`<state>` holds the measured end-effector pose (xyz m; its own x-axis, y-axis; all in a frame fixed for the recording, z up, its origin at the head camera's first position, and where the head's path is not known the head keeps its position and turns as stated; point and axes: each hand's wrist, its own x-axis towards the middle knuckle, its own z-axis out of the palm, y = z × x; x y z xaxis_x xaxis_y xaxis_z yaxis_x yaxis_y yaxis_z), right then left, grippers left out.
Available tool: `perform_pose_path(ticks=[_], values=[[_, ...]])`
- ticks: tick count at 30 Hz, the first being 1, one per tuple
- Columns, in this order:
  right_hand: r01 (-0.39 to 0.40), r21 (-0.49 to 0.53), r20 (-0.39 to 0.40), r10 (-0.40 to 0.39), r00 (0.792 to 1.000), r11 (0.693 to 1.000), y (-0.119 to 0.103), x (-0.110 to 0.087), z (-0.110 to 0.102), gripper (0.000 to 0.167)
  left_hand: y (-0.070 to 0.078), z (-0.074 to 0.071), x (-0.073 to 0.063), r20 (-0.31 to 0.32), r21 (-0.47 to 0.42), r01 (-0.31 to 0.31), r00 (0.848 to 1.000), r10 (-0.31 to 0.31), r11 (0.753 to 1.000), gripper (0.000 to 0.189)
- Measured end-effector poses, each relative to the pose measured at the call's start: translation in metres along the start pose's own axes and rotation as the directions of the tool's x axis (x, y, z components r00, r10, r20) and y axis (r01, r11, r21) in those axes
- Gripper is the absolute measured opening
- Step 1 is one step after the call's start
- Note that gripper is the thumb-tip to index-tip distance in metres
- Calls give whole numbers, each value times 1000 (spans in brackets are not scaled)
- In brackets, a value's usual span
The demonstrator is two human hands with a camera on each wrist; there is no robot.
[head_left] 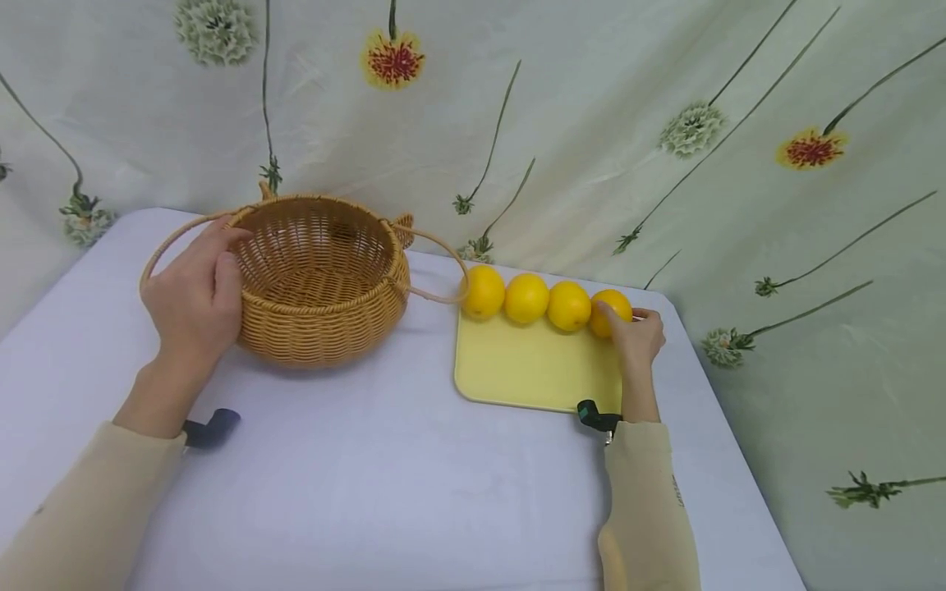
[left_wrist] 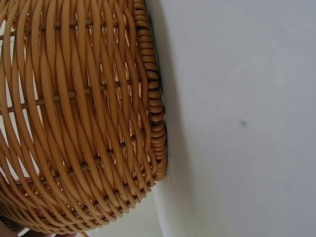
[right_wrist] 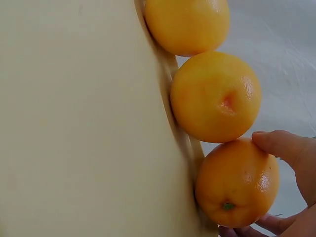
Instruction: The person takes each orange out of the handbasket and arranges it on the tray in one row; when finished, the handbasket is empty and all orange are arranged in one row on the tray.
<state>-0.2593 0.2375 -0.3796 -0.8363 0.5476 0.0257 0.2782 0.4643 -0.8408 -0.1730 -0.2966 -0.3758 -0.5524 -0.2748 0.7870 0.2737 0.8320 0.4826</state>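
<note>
A round wicker basket (head_left: 318,328) with looped handles stands on the left of the table. My left hand (head_left: 195,291) grips its left rim, fingers reaching over the edge. In the left wrist view the woven wall (left_wrist: 74,98) fills the left side, with only a bit of the fingers at the lower corner. Several oranges (head_left: 526,299) sit in a row along the far edge of a yellow tray (head_left: 535,365). At the right end of the row, my right hand (head_left: 641,338) holds the last orange (right_wrist: 237,182) between thumb and fingers; it rests against its neighbour (right_wrist: 215,96).
A white cloth (head_left: 414,484) covers the table. Behind and to the right hangs a pale curtain (head_left: 576,148) with printed flowers, close to the table's far edge. The basket's right handle (head_left: 443,242) reaches out to the leftmost orange.
</note>
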Motion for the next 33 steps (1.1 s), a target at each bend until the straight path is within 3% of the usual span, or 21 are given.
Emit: perform_pose_path(ticks=[4, 11, 27, 33], values=[[24, -39, 41, -23, 999, 999, 1, 2, 0, 87, 0, 0, 0, -1, 4, -2, 1000, 2, 1000, 48], [38, -98, 30, -36, 999, 994, 1, 3, -1, 87, 0, 1, 0, 15, 9, 0, 1000, 0, 1000, 49], [90, -19, 65, -88, 994, 996, 9, 10, 0, 82, 0, 1, -1, 16, 0, 9, 1000, -9, 1000, 49], [91, -48, 104, -86, 991, 995, 7, 15, 0, 87, -1, 2, -1, 8, 3, 18, 1000, -18, 1000, 49]])
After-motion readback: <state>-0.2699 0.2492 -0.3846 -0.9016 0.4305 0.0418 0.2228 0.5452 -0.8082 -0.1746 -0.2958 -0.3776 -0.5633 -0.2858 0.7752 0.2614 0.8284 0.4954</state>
